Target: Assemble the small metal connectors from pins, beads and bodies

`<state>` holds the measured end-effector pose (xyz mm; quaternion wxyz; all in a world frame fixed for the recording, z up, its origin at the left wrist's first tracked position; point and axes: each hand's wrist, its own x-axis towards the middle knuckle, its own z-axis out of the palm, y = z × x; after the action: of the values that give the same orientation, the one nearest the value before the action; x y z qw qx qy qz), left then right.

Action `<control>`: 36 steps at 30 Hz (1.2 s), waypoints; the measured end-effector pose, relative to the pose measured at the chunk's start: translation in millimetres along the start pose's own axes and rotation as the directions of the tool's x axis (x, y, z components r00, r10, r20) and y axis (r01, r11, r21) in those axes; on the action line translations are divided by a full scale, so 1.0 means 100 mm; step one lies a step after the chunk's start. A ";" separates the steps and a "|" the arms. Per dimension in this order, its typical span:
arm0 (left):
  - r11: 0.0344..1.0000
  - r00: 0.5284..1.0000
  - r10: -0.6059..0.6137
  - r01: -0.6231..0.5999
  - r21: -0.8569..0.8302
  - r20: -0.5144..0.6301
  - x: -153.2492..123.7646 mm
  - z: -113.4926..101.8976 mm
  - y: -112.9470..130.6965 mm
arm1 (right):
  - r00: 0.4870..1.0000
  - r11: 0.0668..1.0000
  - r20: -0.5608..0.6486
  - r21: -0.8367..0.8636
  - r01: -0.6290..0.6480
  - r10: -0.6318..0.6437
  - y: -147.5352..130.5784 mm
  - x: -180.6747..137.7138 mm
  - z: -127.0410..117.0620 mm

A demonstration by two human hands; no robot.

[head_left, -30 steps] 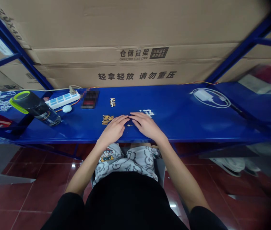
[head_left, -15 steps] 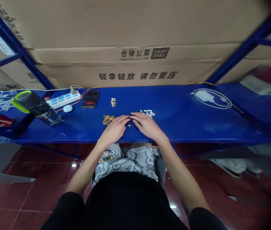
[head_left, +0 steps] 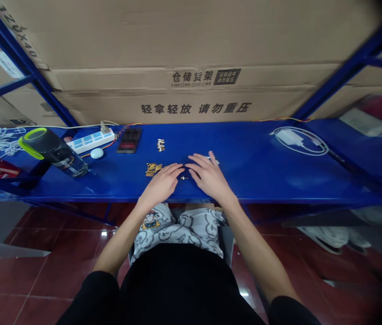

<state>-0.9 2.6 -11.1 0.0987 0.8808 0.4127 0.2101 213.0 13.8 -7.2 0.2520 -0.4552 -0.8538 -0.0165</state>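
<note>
Both of my hands lie on the blue shelf top [head_left: 251,174]. My left hand [head_left: 161,184] rests palm down, fingers stretched toward a small metal part [head_left: 184,178] lying between the two hands. My right hand [head_left: 207,175] is spread flat, its fingers reaching over a pile of small white pieces [head_left: 212,158], most of which it hides. A pile of brass pieces [head_left: 152,169] lies just left of my left fingertips. Farther back sits a small cluster of assembled white-and-brass parts [head_left: 160,145].
A dark bottle with a green rim [head_left: 52,151] lies at the left, near a white power strip [head_left: 89,140], a small white round object [head_left: 96,153] and a dark flat device [head_left: 129,139]. A white charger with coiled cable [head_left: 295,139] lies at right. Cardboard boxes [head_left: 191,58] stand behind.
My right hand has spread its fingers and slid forward over the white pieces. My left hand has barely moved.
</note>
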 end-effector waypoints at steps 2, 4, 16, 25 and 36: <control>1.000 1.000 -0.005 0.005 -0.016 0.005 0.00 -0.01 0.01 | 0.990 0.989 -0.105 -0.106 -0.100 0.089 0.00 -0.01 0.01; 0.999 1.000 -0.016 0.017 -0.038 0.006 0.00 -0.02 0.02 | 0.965 0.960 -0.186 -0.178 -0.216 0.182 0.00 -0.02 0.02; 0.985 0.941 -0.171 0.164 -0.048 -0.292 -0.06 -0.42 0.00 | 0.946 0.931 -0.160 -0.190 -0.311 0.283 0.02 -0.03 0.05; 0.940 0.921 -0.312 0.335 0.068 -0.232 -0.28 -0.72 -0.24 | 0.962 0.956 -0.115 -0.130 -0.263 0.249 0.02 -0.01 0.03; 0.903 0.917 -0.325 0.373 0.212 -0.229 -0.24 -0.59 -0.21 | 0.962 0.959 -0.111 -0.106 -0.262 0.250 0.03 -0.01 0.04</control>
<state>-56.0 -2.5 27.4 -0.0170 0.7735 0.5951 0.2173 213.9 15.4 -11.8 0.2650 -0.5749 -0.7720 -0.0570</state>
